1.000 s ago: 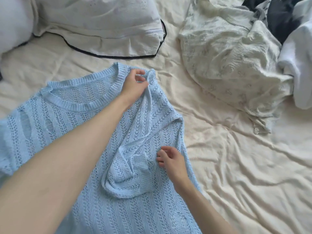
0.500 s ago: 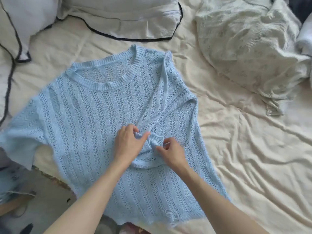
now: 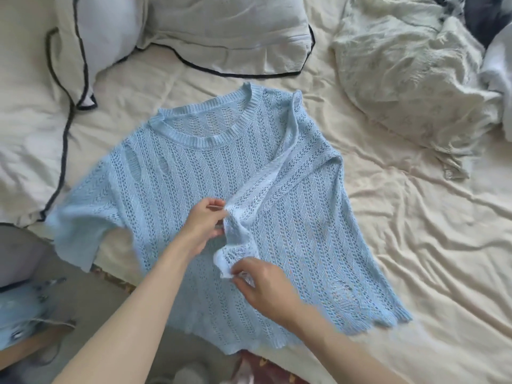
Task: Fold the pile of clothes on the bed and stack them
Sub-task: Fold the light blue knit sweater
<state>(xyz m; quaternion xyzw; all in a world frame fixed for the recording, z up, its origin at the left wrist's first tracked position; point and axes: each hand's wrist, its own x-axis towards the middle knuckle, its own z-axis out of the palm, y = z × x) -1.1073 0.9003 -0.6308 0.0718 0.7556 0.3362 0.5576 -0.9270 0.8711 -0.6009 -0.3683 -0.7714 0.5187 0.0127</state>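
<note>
Sweater (image 3: 194, 195), pale blue open knit, lies spread flat near the bed's (image 3: 415, 245) edge, neckline toward the pillows (image 3: 221, 37). Its right sleeve (image 3: 279, 173) is folded in across the chest; the left hand (image 3: 203, 225) pinches the sleeve partway down and the right hand (image 3: 263, 286) pinches the cuff. The sleeve fold looks in hand. Next it wants laying flat, then the other sleeve. The unfolded pile (image 3: 410, 79) sits beyond the sweater's right shoulder.
</note>
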